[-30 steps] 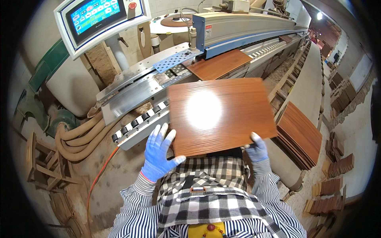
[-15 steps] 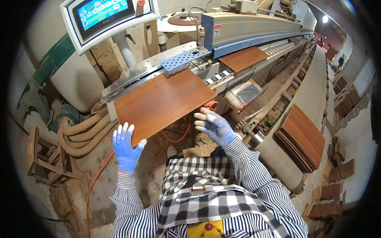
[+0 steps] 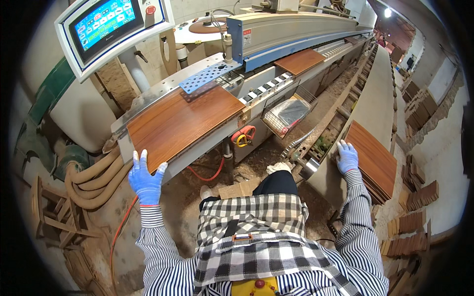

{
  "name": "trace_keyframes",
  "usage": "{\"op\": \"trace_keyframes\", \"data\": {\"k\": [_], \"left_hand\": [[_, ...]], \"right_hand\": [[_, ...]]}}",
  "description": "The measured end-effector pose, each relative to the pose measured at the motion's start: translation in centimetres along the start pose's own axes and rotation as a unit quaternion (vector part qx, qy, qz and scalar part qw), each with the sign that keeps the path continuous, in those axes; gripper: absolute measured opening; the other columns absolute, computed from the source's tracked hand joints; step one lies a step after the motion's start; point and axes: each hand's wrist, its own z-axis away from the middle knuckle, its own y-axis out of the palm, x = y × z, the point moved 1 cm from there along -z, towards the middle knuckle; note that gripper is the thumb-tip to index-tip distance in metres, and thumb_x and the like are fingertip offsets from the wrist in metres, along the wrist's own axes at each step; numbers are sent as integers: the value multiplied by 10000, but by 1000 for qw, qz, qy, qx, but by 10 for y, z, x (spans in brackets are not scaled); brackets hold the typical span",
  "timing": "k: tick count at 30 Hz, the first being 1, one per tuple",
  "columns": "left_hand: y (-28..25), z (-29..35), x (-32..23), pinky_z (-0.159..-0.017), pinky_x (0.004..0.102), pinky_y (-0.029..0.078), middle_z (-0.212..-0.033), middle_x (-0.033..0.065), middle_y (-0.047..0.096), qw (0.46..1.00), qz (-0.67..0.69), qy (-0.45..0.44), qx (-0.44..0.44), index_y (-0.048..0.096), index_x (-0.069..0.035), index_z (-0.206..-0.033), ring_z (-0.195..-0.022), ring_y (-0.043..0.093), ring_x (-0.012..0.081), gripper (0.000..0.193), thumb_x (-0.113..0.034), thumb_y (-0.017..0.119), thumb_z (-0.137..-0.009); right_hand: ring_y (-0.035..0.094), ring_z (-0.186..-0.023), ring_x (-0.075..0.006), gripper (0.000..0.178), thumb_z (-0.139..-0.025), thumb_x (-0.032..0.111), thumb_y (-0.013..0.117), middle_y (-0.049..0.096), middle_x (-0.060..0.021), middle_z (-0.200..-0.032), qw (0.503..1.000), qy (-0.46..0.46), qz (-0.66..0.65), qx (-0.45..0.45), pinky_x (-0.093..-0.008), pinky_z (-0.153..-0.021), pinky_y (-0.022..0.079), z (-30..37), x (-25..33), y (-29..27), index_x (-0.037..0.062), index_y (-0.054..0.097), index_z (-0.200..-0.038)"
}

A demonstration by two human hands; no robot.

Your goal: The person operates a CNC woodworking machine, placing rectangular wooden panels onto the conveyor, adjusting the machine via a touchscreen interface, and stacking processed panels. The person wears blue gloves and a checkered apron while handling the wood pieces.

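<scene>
A brown wood-grain panel [image 3: 187,123] lies on the infeed table of a long machine, its far edge beside a perforated blue plate [image 3: 202,76]. At the panel's near left corner is my left hand [image 3: 146,183], in a blue glove with pale fingertips. Its fingers are spread against the edge and the thumb points to the corner. My right hand [image 3: 347,159], gloved alike, rests with extended fingers at the left edge of a stack of similar panels [image 3: 373,160] on the right-hand conveyor. Part of its fingertips' contact is hard to make out.
Another panel [image 3: 300,61] sits farther along the machine's track. A touchscreen console [image 3: 106,24] stands at the upper left. Orange-handled scissors [image 3: 243,136] and a wire basket [image 3: 290,114] hang at the machine's front. Hoses [image 3: 91,185] and a wooden stool [image 3: 57,212] are at the left.
My right hand has moved from beside the panel rightward to the stack. The panel has shifted against the machine's table, and my left hand stays at its corner. The view has shifted.
</scene>
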Motion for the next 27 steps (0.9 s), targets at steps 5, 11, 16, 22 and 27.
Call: {"op": "trace_keyframes", "data": {"k": [5,11,16,22,27], "left_hand": [[-7,1,-3,-956,435,412,-1427,170,431,999,-10,-21,38,512,-117,-1332,-1114,542,363,734,-539,691,-759],[-2,1,0,-868,432,435,-1386,191,467,1000,-18,11,-13,545,-93,-1290,-942,580,348,758,-570,701,-722],[-4,4,-2,-856,429,436,-1381,198,469,1000,-8,0,-10,550,-88,-1286,-921,579,350,760,-562,711,-714],[-7,4,-2,-860,432,432,-1380,207,466,1000,-5,-5,-4,555,-77,-1278,-925,575,352,764,-561,717,-709],[-3,3,-1,-874,433,422,-1383,212,461,1000,2,2,-13,556,-73,-1275,-929,570,356,765,-559,721,-707]], "right_hand": [[489,-1167,-286,472,-807,112,584,528,-66,-1297,998,-53,21,-19,-412,-935,429,-3,-10,-7,127,520,-1274],[552,-994,-261,326,-842,93,540,609,-50,-1112,990,-33,-4,-138,-389,-848,454,26,-6,8,116,580,-1165],[546,-1037,-284,364,-787,109,643,602,-83,-1113,980,-34,-76,-182,-416,-898,437,71,31,-5,104,575,-1146],[562,-554,-119,364,-885,403,646,641,-66,-794,596,406,-680,-129,-228,-467,468,100,-16,67,72,604,-1029],[604,-631,-139,476,-802,521,699,685,-83,-874,301,501,-777,-234,-238,-553,525,109,-90,72,73,589,-918]]}}
